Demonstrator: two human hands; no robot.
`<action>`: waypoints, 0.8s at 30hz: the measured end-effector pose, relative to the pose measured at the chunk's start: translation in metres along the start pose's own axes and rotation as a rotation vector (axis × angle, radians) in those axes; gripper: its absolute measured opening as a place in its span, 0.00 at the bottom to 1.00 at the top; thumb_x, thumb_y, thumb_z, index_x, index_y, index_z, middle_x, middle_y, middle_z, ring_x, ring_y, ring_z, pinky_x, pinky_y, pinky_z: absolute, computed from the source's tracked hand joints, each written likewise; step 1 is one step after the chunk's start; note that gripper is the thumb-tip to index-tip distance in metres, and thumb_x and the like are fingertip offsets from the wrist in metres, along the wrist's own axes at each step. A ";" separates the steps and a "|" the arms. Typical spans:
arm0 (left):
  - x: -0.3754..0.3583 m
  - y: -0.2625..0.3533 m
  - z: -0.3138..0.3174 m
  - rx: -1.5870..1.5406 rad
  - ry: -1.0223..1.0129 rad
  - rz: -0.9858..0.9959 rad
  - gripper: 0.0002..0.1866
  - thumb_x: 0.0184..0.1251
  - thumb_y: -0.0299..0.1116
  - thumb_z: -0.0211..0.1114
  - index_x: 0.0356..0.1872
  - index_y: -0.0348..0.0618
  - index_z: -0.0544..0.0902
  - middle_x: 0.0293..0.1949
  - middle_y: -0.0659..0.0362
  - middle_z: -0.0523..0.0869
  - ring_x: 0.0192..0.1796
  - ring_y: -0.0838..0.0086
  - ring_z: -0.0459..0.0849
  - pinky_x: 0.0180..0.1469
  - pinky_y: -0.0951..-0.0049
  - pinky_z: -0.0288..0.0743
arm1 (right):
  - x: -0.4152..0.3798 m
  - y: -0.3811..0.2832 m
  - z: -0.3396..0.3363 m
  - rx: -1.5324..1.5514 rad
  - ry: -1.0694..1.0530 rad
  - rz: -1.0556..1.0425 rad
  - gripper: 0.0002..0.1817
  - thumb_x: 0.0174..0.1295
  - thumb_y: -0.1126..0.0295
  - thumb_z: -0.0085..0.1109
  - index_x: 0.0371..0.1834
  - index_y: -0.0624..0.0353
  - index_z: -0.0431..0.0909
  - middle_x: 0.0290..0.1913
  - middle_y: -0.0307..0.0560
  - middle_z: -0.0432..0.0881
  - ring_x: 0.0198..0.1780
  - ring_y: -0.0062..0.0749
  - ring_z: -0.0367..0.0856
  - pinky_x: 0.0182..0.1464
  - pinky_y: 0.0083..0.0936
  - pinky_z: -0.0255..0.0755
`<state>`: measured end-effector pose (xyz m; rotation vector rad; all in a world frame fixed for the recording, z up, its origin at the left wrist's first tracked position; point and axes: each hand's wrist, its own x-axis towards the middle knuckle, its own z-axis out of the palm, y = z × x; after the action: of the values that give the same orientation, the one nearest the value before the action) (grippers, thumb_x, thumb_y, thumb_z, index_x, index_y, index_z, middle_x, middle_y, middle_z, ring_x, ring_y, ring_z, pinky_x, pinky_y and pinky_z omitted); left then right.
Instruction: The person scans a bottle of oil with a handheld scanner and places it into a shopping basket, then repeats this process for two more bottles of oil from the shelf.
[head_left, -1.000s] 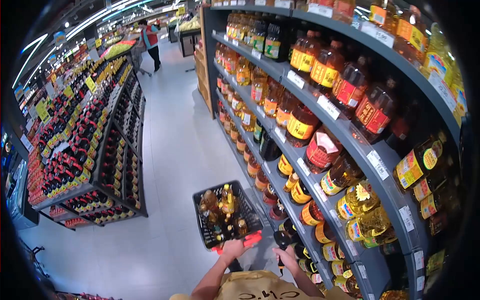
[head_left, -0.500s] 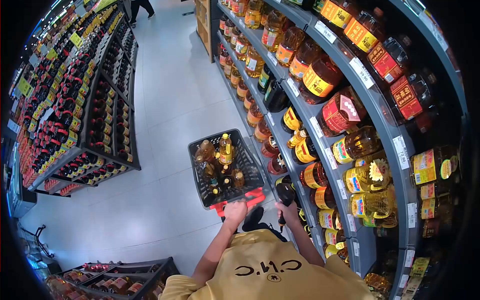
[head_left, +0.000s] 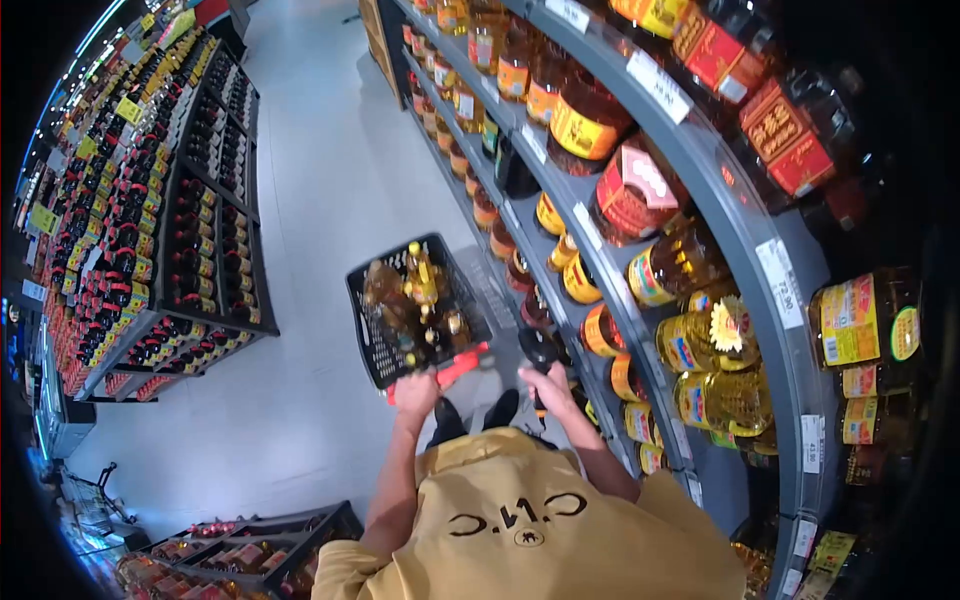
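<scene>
My left hand [head_left: 415, 392] is closed around the red handle [head_left: 462, 368] of a dark grey shopping basket [head_left: 376, 345]. Inside the basket stand several bottles, among them a yellow-capped oil bottle [head_left: 421, 276] and a brownish bottle [head_left: 384, 290]. My right hand [head_left: 549, 387], to the right of the basket, grips a black device [head_left: 538, 347] with a rounded head and an orange-marked lower part. Its fingers wrap round the device's handle. My shoes show between my arms, below the basket.
On the right, curved grey shelves [head_left: 615, 270] hold several rows of oil bottles with price tags. To the left is a slanted rack [head_left: 213, 190] of dark red-capped bottles. Another low bottle rack [head_left: 240, 545] stands at the bottom left. Pale floor [head_left: 310, 150] lies between the racks.
The basket and both hands sit further left and higher in view. The shelf bottles on the right have shifted left. The walking person at the top is out of view. Both grips are unchanged.
</scene>
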<state>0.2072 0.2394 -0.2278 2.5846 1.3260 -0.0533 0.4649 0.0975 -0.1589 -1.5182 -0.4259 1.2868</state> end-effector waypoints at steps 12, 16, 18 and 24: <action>0.059 -0.013 -0.024 -0.033 -0.003 -0.061 0.32 0.64 0.70 0.58 0.28 0.47 0.84 0.22 0.50 0.87 0.28 0.54 0.88 0.31 0.56 0.81 | 0.011 0.009 -0.012 0.001 0.015 0.063 0.11 0.62 0.72 0.67 0.42 0.61 0.75 0.25 0.34 0.75 0.21 0.18 0.71 0.24 0.19 0.67; 0.083 -0.022 -0.035 -0.095 0.002 -0.095 0.32 0.63 0.70 0.59 0.28 0.46 0.84 0.23 0.50 0.87 0.28 0.55 0.88 0.32 0.56 0.81 | 0.015 0.007 0.003 -0.011 0.039 0.087 0.10 0.62 0.73 0.66 0.42 0.59 0.75 0.25 0.34 0.74 0.21 0.18 0.71 0.24 0.20 0.68; 0.094 -0.030 -0.034 -0.112 0.006 -0.094 0.32 0.63 0.70 0.59 0.28 0.46 0.84 0.24 0.50 0.88 0.29 0.55 0.88 0.32 0.56 0.81 | 0.025 0.012 0.007 -0.020 0.046 0.085 0.09 0.62 0.73 0.65 0.41 0.58 0.74 0.25 0.34 0.73 0.21 0.18 0.71 0.23 0.20 0.68; 0.129 -0.055 -0.045 -0.183 -0.064 -0.066 0.33 0.64 0.70 0.58 0.35 0.46 0.86 0.26 0.50 0.89 0.31 0.53 0.89 0.36 0.56 0.82 | 0.054 -0.010 0.054 -0.081 0.120 0.122 0.10 0.61 0.73 0.66 0.41 0.55 0.74 0.21 0.34 0.73 0.19 0.18 0.71 0.23 0.20 0.68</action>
<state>0.2357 0.3828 -0.2129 2.3682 1.3274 -0.0239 0.4409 0.1698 -0.1697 -1.7023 -0.3146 1.2768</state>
